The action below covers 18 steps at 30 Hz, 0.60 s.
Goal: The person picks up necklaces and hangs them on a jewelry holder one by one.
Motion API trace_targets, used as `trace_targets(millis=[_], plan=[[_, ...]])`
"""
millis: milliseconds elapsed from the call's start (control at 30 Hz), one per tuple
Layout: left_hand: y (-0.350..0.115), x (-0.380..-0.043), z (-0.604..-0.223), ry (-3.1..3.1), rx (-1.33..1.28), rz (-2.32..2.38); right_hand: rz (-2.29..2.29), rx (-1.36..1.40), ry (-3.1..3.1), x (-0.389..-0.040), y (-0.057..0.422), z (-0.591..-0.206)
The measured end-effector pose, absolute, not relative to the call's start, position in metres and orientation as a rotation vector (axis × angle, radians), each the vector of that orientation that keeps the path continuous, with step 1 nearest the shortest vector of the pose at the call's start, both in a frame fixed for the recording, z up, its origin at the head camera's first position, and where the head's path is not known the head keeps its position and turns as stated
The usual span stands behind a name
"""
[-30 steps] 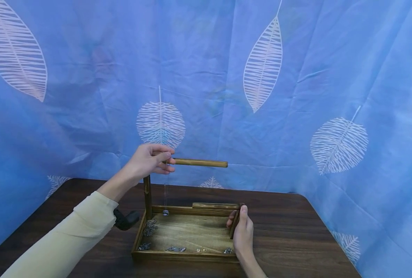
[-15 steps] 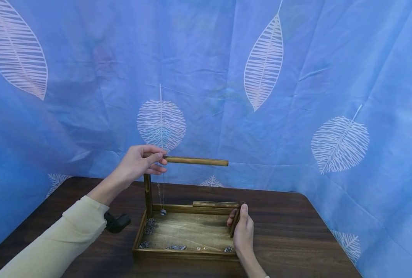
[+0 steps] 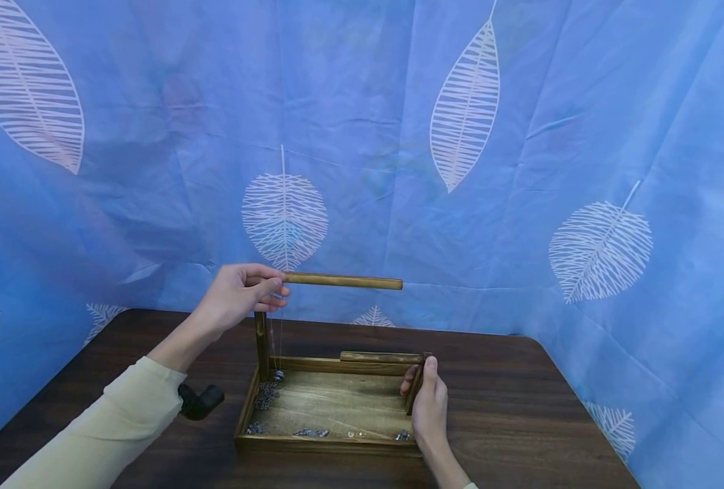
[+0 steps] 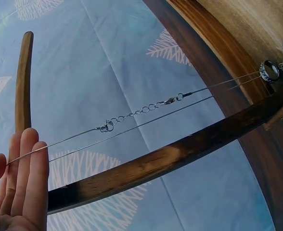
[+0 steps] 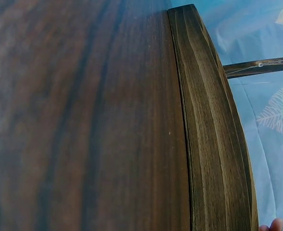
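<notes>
My left hand (image 3: pixel 240 295) pinches a fine silver necklace (image 4: pixel 144 109) between thumb and fingers, by the post end of the long upper bar (image 3: pixel 344 280). The necklace hangs down in two strands, with a ring pendant (image 4: pixel 269 71) at the bottom, beside the tall post (image 3: pixel 262 346). Whether its loop is round the bar is hidden by my fingers. My right hand (image 3: pixel 430 407) grips the short post (image 3: pixel 415 390) at the right side of the wooden jewelry stand, thumb on the near side. In the right wrist view only fingertips (image 5: pixel 276 225) of that hand show.
The stand's tray (image 3: pixel 313 445) holds a heap of chains (image 3: pixel 267 395) at left and several small jewelry pieces (image 3: pixel 311 432) along the front. A shorter bar (image 3: pixel 380 357) juts left from the short post. Under my left forearm is a black object (image 3: pixel 200 402). Dark table (image 3: pixel 509 407), blue curtain (image 3: pixel 362 136) behind.
My left hand has slid left along the upper bar and dropped slightly, bringing the ring pendant close to the tall post. My right hand keeps its grip in the same spot.
</notes>
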<state>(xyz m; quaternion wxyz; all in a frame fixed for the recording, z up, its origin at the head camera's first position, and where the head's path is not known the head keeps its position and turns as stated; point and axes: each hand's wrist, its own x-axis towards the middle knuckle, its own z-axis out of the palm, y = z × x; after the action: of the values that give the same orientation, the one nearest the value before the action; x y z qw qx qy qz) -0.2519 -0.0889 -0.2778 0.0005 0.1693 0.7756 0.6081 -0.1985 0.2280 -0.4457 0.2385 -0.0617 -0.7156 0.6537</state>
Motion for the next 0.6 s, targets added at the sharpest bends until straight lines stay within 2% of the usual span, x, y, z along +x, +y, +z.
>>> trace_targets(millis=[600], plan=[[-0.092,-0.251,-0.308,2.527,0.493,1.808,1.790,-0.194,-1.993,-0.197,0.228,-0.442]])
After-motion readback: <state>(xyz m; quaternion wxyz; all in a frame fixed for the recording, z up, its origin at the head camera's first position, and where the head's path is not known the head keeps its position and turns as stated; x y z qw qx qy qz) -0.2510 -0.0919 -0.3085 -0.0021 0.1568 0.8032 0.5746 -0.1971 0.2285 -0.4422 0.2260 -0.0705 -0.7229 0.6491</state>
